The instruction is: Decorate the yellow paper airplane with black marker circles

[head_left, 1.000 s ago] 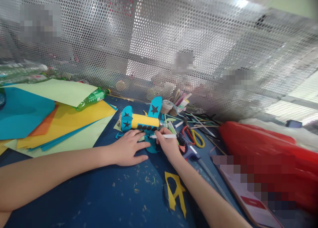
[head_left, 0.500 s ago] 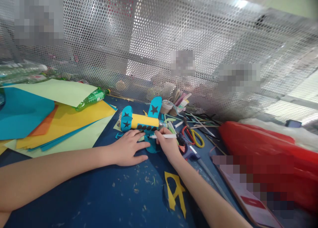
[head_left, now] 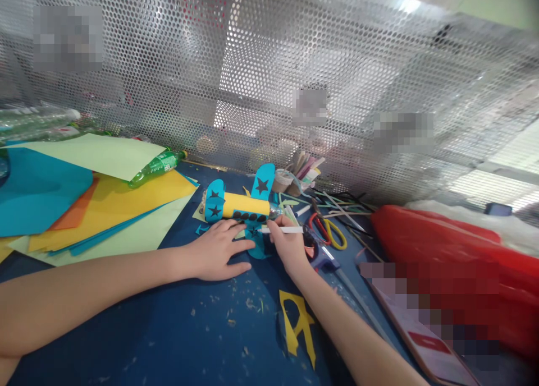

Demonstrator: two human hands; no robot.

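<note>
Here's the right hand [head_left: 288, 248], thumb and fingers pinching the white pen [head_left: 286, 229], which lies nearly level and points left over the near wing [head_left: 256, 248] of the model [head_left: 246, 205]! Whether the tip touches the blue, I cannot tell. Across on the left, the left hand [head_left: 221, 252] is palm down, fingers spread, fingertips reaching the left edge of that same wing. And the model itself, right there at mid-table, lying on its side just beyond both hands: yellow wrap around the middle, a row of black dots along the near side, clear plastic at the right end. Its far wing [head_left: 263, 183] stands up with a black star, and the blue tail [head_left: 214, 207] at the left end wears stars too!

Just right of the pen, the scissors [head_left: 336, 234] and the glue gun [head_left: 324, 257], close together. Nearer, left of the right forearm, a yellow scrap [head_left: 291, 330] on the blue table [head_left: 168, 330]. Out to the right, a phone [head_left: 415, 324] near the red bag [head_left: 438, 240]. Far left, a heap of coloured paper [head_left: 126, 201], a green bottle [head_left: 158, 167] on its side at the far edge, and behind it all, the mesh [head_left: 261, 55]
</note>
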